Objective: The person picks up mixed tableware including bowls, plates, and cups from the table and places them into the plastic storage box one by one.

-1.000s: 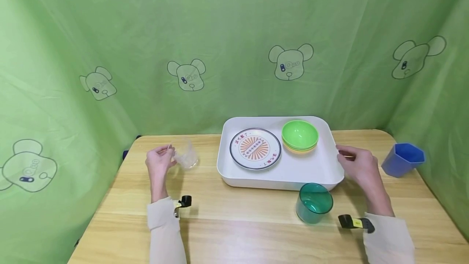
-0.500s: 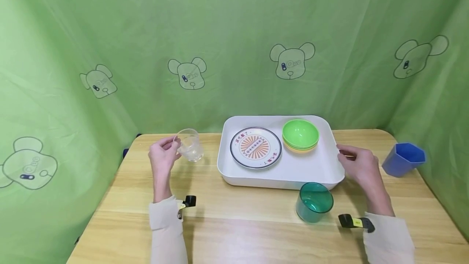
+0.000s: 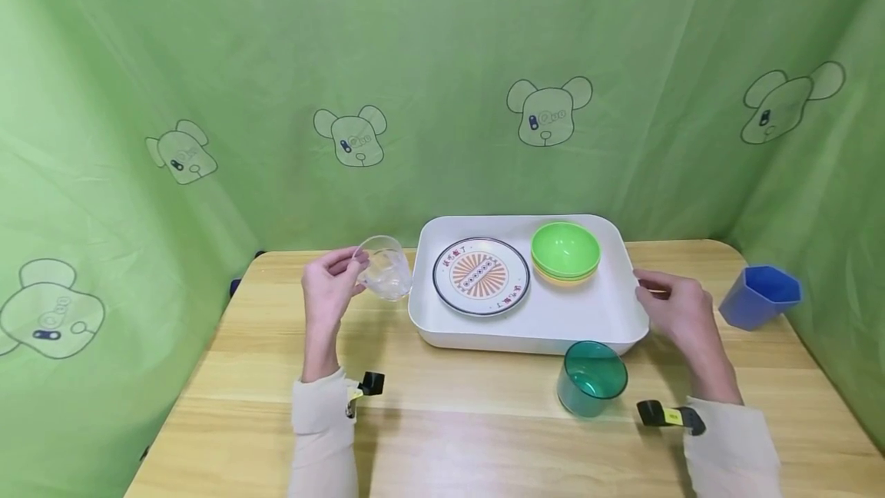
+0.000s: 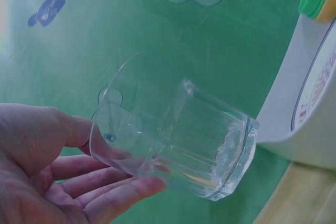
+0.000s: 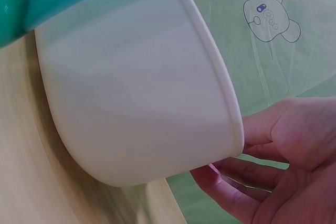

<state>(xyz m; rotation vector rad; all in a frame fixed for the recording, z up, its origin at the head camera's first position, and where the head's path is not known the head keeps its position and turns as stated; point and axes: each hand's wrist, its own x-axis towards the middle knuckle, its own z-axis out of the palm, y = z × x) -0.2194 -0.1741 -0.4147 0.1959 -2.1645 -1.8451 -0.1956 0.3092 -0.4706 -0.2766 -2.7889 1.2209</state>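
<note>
My left hand (image 3: 328, 289) pinches a clear cup (image 3: 389, 273) at its rim, raised over the table just left of the white tray (image 3: 574, 325). In the left wrist view the cup (image 4: 231, 145) lies tilted, its thick faceted base pointing toward the tray, with the thumb and fingers at the rim side. On the tray's right side, my right hand (image 3: 681, 312) holds the edge. The right wrist view has the thumb beside the rim and the fingers reaching beneath it. Inside the tray lie a round patterned plate (image 3: 482, 277) and stacked bowls (image 3: 565, 250), green above yellow.
A teal see-through cup (image 3: 591, 383) stands on the wooden table (image 3: 470, 421) at the tray's front right corner. Beyond the right hand is a blue angular cup (image 3: 759, 300), leaning. A green curtain (image 3: 442, 98) with bear-head drawings encloses the table's back and sides.
My left hand has lifted the clear cup off the table and carried it right, close to the tray. The right hand has stayed at the tray's edge.
</note>
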